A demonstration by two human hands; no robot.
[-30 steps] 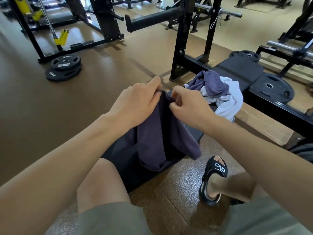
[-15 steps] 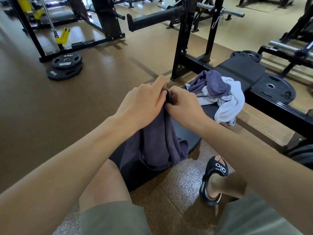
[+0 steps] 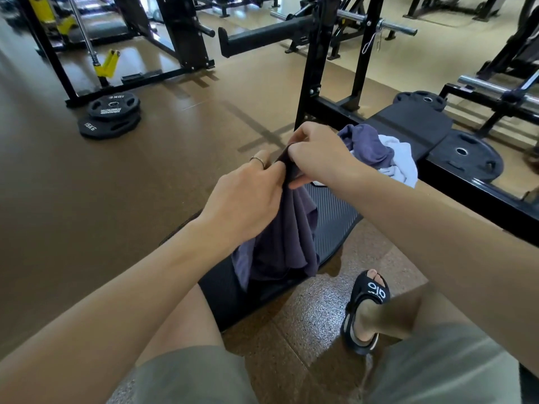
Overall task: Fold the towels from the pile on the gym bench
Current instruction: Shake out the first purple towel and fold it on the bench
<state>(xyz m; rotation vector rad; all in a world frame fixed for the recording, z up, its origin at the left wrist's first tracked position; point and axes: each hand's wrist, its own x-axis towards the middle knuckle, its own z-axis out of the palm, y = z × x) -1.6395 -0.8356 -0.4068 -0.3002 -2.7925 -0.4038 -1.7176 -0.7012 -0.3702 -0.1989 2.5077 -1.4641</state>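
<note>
Step in hand: locating towel edge before first fold. Left hand and right hand, each grip pinching top of purple towel, which hangs over bench. Pile beyond, unfolded. Next: spread hands apart along edge, find corners.

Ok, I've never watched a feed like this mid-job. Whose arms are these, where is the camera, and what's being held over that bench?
There is no machine here: the arms belong to a person, and the single camera sits on their head, looking forward and down. The left hand and right hand both pinch the top edge of a dark purple towel, which hangs down over the black gym bench. Each grip is curled on the cloth. Further along the bench lies the pile of unfolded towels, purple and white. Weight plates lie on the floor to the left.
</note>
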